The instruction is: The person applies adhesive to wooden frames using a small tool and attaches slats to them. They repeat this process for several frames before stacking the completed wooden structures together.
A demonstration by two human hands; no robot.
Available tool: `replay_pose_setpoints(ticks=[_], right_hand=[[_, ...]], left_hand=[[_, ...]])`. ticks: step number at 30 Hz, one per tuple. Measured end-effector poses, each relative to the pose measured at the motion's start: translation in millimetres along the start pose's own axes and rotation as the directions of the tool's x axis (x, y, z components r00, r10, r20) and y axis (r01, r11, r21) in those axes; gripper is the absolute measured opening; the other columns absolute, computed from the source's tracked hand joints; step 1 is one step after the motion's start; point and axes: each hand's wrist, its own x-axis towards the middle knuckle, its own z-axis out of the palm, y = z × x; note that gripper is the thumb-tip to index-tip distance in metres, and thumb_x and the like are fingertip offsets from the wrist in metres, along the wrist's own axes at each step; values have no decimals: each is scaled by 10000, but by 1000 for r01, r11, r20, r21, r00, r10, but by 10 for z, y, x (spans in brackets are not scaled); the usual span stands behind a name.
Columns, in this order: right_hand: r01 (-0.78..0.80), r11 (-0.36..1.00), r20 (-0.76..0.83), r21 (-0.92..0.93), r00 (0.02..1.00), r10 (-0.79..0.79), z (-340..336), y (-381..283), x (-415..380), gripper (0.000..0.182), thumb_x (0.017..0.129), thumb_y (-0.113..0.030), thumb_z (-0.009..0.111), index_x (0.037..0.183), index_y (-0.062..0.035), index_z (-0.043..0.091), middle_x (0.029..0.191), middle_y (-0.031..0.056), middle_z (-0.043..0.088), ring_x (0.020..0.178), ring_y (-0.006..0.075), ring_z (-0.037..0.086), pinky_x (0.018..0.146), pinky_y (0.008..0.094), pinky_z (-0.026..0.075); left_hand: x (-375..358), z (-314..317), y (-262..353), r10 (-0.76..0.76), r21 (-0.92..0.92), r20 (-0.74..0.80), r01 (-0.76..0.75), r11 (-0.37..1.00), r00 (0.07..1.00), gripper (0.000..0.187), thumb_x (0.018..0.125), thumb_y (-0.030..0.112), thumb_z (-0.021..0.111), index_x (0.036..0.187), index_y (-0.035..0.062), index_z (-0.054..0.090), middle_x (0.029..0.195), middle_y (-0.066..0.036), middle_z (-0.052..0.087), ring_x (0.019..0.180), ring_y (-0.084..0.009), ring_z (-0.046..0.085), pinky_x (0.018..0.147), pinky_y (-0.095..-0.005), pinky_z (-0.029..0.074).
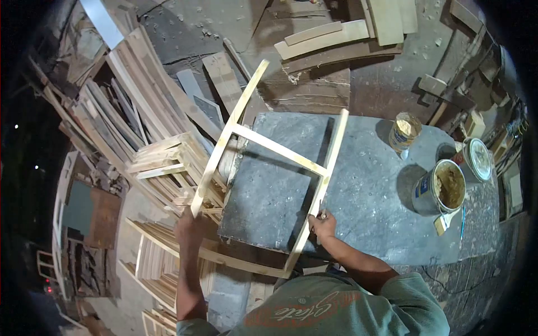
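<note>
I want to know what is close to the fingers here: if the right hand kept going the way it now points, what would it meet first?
The right hand points up and slightly left along the wooden frame, already at its right rail. Going straight on, it would likely slide along that rail and meet the crossbar joint first. Depth is hard to judge.

A wooden frame (269, 168) lies across the left end of the surface (364, 190), its left rail overhanging a stack of slats (168, 162) beside it. To the right stand an open can (443, 187), a smaller can (404, 131) behind it, and what seems a lid (479, 158). Boards (336, 36) lie on the floor beyond.
</note>
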Motion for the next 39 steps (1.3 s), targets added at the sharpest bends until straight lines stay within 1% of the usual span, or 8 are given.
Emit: replay_pose_setpoints(ticks=[9,19,27,31,32,33,36,39], right_hand=[[221,751,227,-623,969,-97,-768,-856,901,449,701,-336,828,959,5,692,885,231,700,877,398,683,775,462,536],[269,646,139,-715,959,-247,-1956,-760,1508,588,801,-225,742,1295,-27,492,1249,306,521,1078,470,594,913,506,510],[225,383,98,-896,941,-324,-2683,-363,1168,519,800,-96,652,1298,-10,539,1192,283,537,1074,470,581,906,519,497],[393,365,50,-844,734,-677,-2801,-940,1766,425,817,-182,720,1177,0,586,1146,259,595,1011,434,601,859,486,513],[266,582,-106,-769,844,-526,-2825,-1327,1999,395,825,-232,737,1120,-4,608,977,240,640,920,442,619,790,509,506],[445,517,-112,-731,669,-734,-2929,-1456,2446,281,854,-197,690,1045,-1,627,872,248,643,854,458,620,741,525,492],[475,364,32,-801,641,-767,-3261,-1694,3665,224,866,-236,662,951,-29,673,936,260,667,896,440,635,750,504,497],[297,104,254,-949,918,-304,-3287,-1780,4501,305,849,-294,686,960,-10,701,938,221,691,834,369,665,737,466,520]], left_hand=[[-695,1515,126,-432,40,428,460,887,794,538,881,455,603,1175,6,632,1070,-295,677,1029,-460,643,902,-542,488],[-701,2406,1305,-369,-16,552,452,892,747,600,925,524,523,1310,69,600,1230,-218,656,1166,-434,601,998,-537,461],[-597,1854,1471,-367,78,597,403,912,714,644,932,537,530,1387,81,544,1456,-192,490,1360,-400,428,1120,-583,294],[-1083,2167,1096,-257,38,257,256,966,932,670,928,503,541,1402,30,504,1406,-207,518,1324,-406,450,1102,-582,311],[-1174,2127,1104,-266,4,260,274,962,928,640,924,475,556,1382,30,518,1396,-210,524,1318,-400,455,1102,-576,312],[-1283,2083,1109,-281,-27,265,298,954,922,610,919,447,571,1363,30,532,1386,-213,531,1311,-395,461,1103,-570,313],[-1581,2034,1131,-292,-111,305,338,934,907,512,880,348,626,1285,37,576,1309,-213,568,1262,-400,487,1086,-556,328],[-2081,2400,937,-205,-233,-18,195,953,979,340,783,159,695,1110,84,640,1061,-159,609,1060,-395,539,953,-536,392]])
